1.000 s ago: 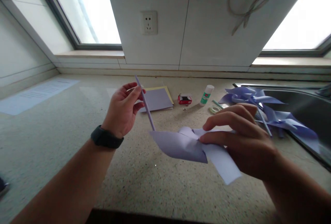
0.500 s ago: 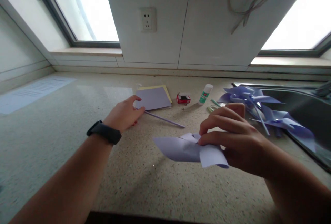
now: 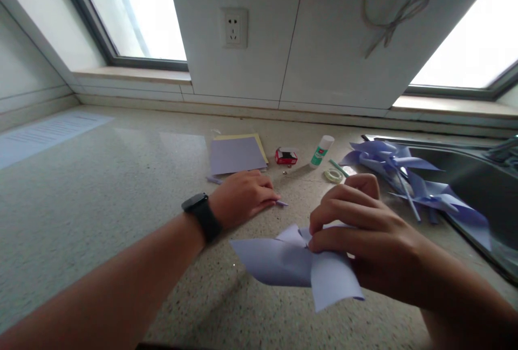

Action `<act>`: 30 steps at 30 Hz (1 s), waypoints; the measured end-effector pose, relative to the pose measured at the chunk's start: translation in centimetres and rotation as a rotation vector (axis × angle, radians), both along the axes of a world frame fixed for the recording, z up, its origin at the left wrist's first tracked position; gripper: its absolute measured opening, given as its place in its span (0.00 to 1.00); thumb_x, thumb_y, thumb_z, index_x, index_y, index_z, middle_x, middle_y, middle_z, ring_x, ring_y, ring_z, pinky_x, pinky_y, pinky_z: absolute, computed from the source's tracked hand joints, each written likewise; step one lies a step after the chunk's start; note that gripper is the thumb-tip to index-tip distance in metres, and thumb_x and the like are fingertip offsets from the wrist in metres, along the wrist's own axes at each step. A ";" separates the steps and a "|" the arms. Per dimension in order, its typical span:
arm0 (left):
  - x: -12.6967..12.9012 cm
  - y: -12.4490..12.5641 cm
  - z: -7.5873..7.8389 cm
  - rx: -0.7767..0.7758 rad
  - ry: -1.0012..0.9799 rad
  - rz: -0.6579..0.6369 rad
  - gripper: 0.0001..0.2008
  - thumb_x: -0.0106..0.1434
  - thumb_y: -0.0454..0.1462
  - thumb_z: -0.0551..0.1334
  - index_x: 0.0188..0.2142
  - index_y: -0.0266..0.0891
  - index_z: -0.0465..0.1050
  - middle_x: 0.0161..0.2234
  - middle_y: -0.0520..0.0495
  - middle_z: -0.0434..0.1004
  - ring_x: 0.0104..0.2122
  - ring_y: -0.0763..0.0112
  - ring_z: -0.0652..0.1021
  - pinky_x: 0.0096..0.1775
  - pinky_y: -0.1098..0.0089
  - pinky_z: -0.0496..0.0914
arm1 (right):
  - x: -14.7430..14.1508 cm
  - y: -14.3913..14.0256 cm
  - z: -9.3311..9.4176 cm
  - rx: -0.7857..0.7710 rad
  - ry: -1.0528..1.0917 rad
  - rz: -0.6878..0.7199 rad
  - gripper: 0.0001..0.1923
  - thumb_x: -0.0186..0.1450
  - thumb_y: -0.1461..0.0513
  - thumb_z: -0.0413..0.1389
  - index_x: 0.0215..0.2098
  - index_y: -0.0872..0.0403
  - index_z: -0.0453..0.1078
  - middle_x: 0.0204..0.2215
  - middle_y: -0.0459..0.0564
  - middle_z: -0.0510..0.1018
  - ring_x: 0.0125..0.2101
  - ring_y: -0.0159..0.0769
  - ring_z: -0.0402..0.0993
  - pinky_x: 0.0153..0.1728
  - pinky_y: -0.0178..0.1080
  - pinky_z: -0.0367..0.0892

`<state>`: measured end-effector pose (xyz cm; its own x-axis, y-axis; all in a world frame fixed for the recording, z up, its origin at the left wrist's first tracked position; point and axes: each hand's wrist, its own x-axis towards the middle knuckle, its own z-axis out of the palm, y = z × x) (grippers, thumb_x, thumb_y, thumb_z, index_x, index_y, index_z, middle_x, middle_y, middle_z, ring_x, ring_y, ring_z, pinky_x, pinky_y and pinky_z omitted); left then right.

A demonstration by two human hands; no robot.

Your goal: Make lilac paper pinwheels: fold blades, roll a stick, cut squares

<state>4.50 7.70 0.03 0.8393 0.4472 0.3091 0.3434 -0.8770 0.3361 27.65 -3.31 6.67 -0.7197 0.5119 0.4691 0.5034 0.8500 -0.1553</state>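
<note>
My right hand (image 3: 364, 220) pinches the middle of a folded purple paper pinwheel (image 3: 279, 261), its vanes curling out to the left and downward above the counter. Over a thin rolled purple paper stick (image 3: 282, 204) lies my left hand (image 3: 245, 196), wearing a black wristband. Its fingertips close on the stick near the right end, and the hand covers most of the length. The stick's other end shows left of the hand, just below a stack of purple and yellow paper sheets (image 3: 237, 155).
Behind the hands stand a small red box (image 3: 286, 156) and a glue stick (image 3: 322, 151), with a tape roll (image 3: 333, 176) nearby. Two finished purple pinwheels (image 3: 386, 157) lie beside the sink (image 3: 469, 177). A printed sheet (image 3: 48, 134) rests at far left.
My left hand has moved right along the stick, from its left end to near its right end. My right hand has lowered the pinwheel slightly and tilted its face more into view.
</note>
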 end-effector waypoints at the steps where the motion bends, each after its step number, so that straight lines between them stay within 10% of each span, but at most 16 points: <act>1: 0.0 0.2 -0.2 0.003 -0.007 0.011 0.10 0.70 0.37 0.60 0.44 0.40 0.81 0.39 0.42 0.80 0.41 0.60 0.76 0.43 0.61 0.68 | 0.0 0.0 0.0 -0.008 0.003 0.000 0.02 0.70 0.61 0.58 0.39 0.51 0.73 0.37 0.45 0.77 0.39 0.38 0.70 0.43 0.46 0.53; 10: -0.3 0.3 1.4 -0.110 -0.275 0.131 0.06 0.69 0.33 0.61 0.39 0.35 0.78 0.36 0.42 0.79 0.39 0.62 0.75 0.44 0.61 0.68 | 0.4 0.5 -0.2 0.020 0.055 0.023 0.01 0.68 0.62 0.60 0.38 0.52 0.73 0.36 0.46 0.76 0.38 0.37 0.69 0.41 0.43 0.54; 18: -0.5 -0.3 3.1 -0.440 -0.622 0.210 0.12 0.71 0.41 0.59 0.44 0.36 0.76 0.26 0.52 0.72 0.23 0.76 0.69 0.24 0.75 0.65 | 0.3 0.5 0.0 0.022 0.102 0.022 0.02 0.68 0.62 0.61 0.38 0.53 0.74 0.36 0.46 0.76 0.38 0.36 0.68 0.41 0.44 0.53; 30: -0.4 -1.1 4.2 -0.656 -0.721 0.180 0.08 0.65 0.39 0.66 0.41 0.39 0.79 0.29 0.52 0.74 0.28 0.76 0.70 0.30 0.75 0.66 | 0.6 0.6 -0.1 0.057 0.099 0.011 0.02 0.66 0.63 0.62 0.38 0.52 0.74 0.35 0.45 0.77 0.37 0.36 0.69 0.42 0.46 0.52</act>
